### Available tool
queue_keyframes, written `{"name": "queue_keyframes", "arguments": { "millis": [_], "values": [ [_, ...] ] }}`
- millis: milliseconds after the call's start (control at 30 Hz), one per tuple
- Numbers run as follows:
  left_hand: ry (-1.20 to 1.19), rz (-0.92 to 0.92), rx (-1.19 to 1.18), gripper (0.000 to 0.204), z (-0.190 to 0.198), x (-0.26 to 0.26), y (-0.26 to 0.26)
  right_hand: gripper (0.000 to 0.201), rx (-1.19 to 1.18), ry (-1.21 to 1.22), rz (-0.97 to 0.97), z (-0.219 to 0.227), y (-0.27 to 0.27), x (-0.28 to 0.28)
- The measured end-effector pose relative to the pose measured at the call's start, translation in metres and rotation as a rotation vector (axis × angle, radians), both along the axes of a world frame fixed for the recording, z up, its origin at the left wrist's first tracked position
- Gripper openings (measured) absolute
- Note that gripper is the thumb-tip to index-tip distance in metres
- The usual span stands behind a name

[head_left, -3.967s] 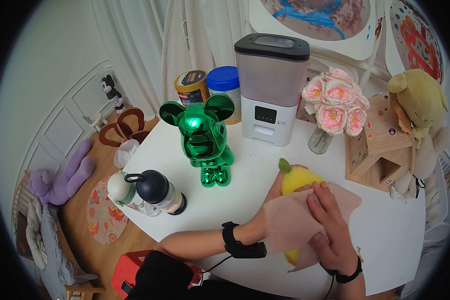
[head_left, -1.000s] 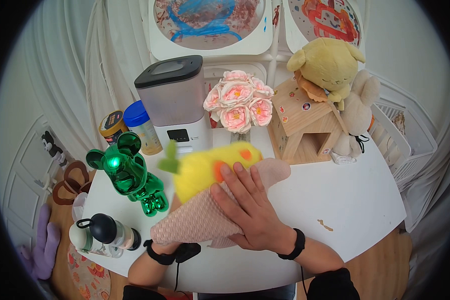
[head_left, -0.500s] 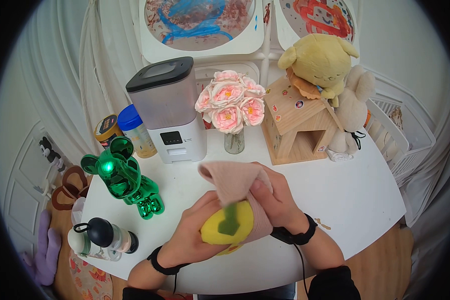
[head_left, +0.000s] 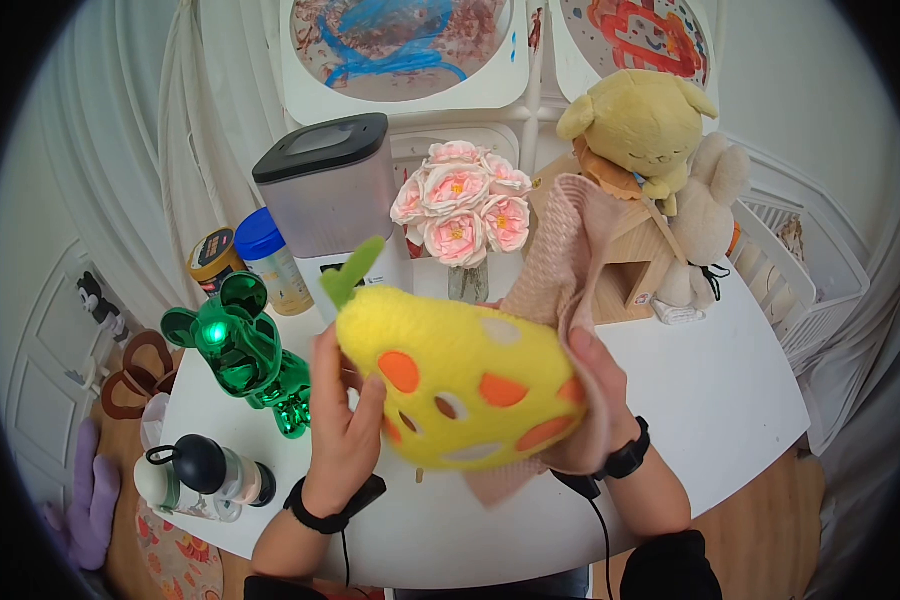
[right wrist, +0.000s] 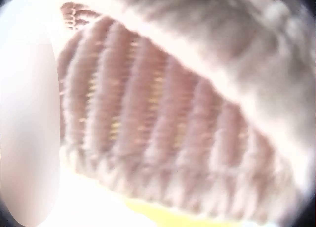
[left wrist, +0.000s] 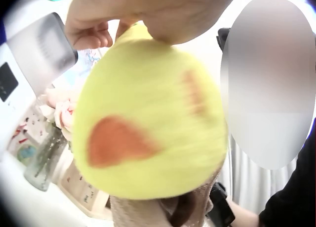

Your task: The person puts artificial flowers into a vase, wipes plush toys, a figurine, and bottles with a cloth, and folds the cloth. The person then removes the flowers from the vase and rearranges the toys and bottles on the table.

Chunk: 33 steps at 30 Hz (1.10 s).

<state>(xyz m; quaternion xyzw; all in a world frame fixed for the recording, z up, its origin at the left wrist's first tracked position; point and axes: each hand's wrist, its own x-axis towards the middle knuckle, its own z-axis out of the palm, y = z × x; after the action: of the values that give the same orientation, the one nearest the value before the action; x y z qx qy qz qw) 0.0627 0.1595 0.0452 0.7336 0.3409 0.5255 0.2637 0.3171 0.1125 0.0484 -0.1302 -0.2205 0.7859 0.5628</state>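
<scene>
A yellow plush toy (head_left: 450, 350) with orange and pale spots and a green leaf is held up over the white table. My left hand (head_left: 344, 425) grips its narrow, leafed end, and in the left wrist view that hand (left wrist: 143, 12) lies over the top of the plush (left wrist: 153, 103). My right hand (head_left: 602, 390) holds a pink textured cloth (head_left: 560, 255) against the wide end, its fingers partly hidden by the cloth. Ribbed pink cloth (right wrist: 148, 98) fills most of the right wrist view, with a strip of yellow below.
On the white table (head_left: 700, 400) stand a green shiny bear figure (head_left: 235, 350), bottles (head_left: 205, 465), tubs (head_left: 270, 265), a food dispenser (head_left: 330, 190), flowers (head_left: 460, 205) in a glass vase, and a wooden house (head_left: 620, 265) with a yellow plush dog (head_left: 640, 130). A grey plush rabbit (head_left: 705, 215) sits beside it.
The plush has turned from leaf-end toward the camera to lying sideways, spots showing, leaf at upper left. The cloth has shifted right and up with my right hand; my left hand has moved left.
</scene>
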Motion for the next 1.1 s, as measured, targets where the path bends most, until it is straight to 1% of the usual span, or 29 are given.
{"name": "queue_keyframes", "arguments": {
  "millis": [67,100,133,200,233,267,300,333,367,400,567,600,667,733,767,800,833,867,900,933,967,1000,1033,1067,1100],
  "values": [
    [-0.080,-0.173,-0.329,0.053,0.011,0.009,-0.005,0.061,0.457,-0.523,-0.396,0.015,-0.003,-0.010],
    [-0.120,-0.251,-0.434,0.059,0.008,0.007,-0.003,0.063,0.460,-0.560,-0.366,0.004,-0.005,-0.007],
    [-0.122,-0.250,-0.433,0.059,-0.003,0.004,0.003,0.063,0.462,-0.562,-0.364,0.007,-0.005,-0.007],
    [-0.628,-0.600,-0.940,0.057,-0.029,-0.001,0.014,0.070,0.974,-1.077,-0.480,0.016,-0.007,-0.011],
    [-0.834,-0.640,-1.065,0.057,-0.026,0.006,0.001,0.070,0.975,-1.077,-0.480,0.019,-0.010,-0.018],
    [-0.833,-0.641,-1.065,0.057,-0.017,0.012,-0.007,0.068,1.108,-1.223,-0.508,0.021,-0.014,-0.027],
    [-0.733,-0.611,-0.959,0.056,-0.006,0.016,-0.015,0.066,1.241,-1.370,-0.535,0.022,-0.016,-0.036],
    [-0.633,-0.580,-0.853,0.055,-0.001,0.018,-0.018,0.066,1.240,-1.368,-0.536,0.019,-0.019,-0.044],
    [-0.553,-0.589,-0.838,0.053,-0.020,0.013,-0.007,0.066,1.259,-1.425,-0.528,0.015,-0.023,-0.052],
    [-0.550,-0.589,-0.840,0.053,-0.020,0.014,-0.009,0.068,1.276,-1.482,-0.521,0.013,-0.026,-0.057],
    [-0.468,-0.642,-0.752,0.052,-0.009,0.032,-0.031,0.070,1.280,-1.510,-0.561,0.020,-0.023,-0.048],
    [-0.469,-0.643,-0.752,0.052,-0.009,0.032,-0.034,0.069,1.250,-1.477,-0.577,0.021,-0.021,-0.045],
    [-0.396,-0.609,-0.680,0.054,-0.013,0.029,-0.043,0.069,1.217,-1.444,-0.595,0.020,-0.017,-0.039],
    [-0.323,-0.574,-0.609,0.057,-0.017,0.025,-0.051,0.071,1.085,-1.292,-0.579,0.014,-0.011,-0.034],
    [-0.287,-0.554,-0.574,0.058,-0.017,0.024,-0.053,0.071,1.084,-1.291,-0.579,0.009,-0.009,-0.035],
    [-0.287,-0.553,-0.576,0.058,-0.013,0.022,-0.052,0.061,0.914,-1.091,-0.542,0.003,-0.006,-0.037],
    [-0.254,-0.569,-0.503,0.061,-0.006,0.019,-0.049,0.052,0.744,-0.891,-0.502,-0.001,-0.004,-0.038],
    [-0.221,-0.586,-0.431,0.065,0.003,0.018,-0.048,0.052,0.741,-0.892,-0.503,-0.003,-0.002,-0.036],
    [-0.240,-0.537,-0.499,0.064,0.014,0.019,-0.054,0.047,0.607,-0.812,-0.391,-0.003,0.000,-0.033],
    [-0.239,-0.537,-0.500,0.064,0.010,0.017,-0.048,0.046,0.474,-0.729,-0.280,-0.003,0.002,-0.029],
    [-0.261,-0.638,-0.335,0.058,0.003,0.012,-0.038,0.046,0.474,-0.728,-0.281,-0.002,0.004,-0.025],
    [-0.281,-0.734,-0.168,0.053,0.000,0.010,-0.031,0.046,0.310,-0.784,-0.186,-0.001,0.006,-0.022],
    [-0.274,-0.707,-0.092,0.055,0.006,0.012,-0.031,0.047,0.144,-0.835,-0.089,0.000,0.008,-0.020],
    [-0.273,-0.708,-0.093,0.055,0.007,0.012,-0.028,0.047,0.143,-0.835,-0.090,-0.001,0.011,-0.019],
    [-0.410,-0.772,-0.120,0.058,0.007,0.011,-0.026,0.048,0.059,-0.756,-0.043,-0.004,0.014,-0.018]
  ]
}}
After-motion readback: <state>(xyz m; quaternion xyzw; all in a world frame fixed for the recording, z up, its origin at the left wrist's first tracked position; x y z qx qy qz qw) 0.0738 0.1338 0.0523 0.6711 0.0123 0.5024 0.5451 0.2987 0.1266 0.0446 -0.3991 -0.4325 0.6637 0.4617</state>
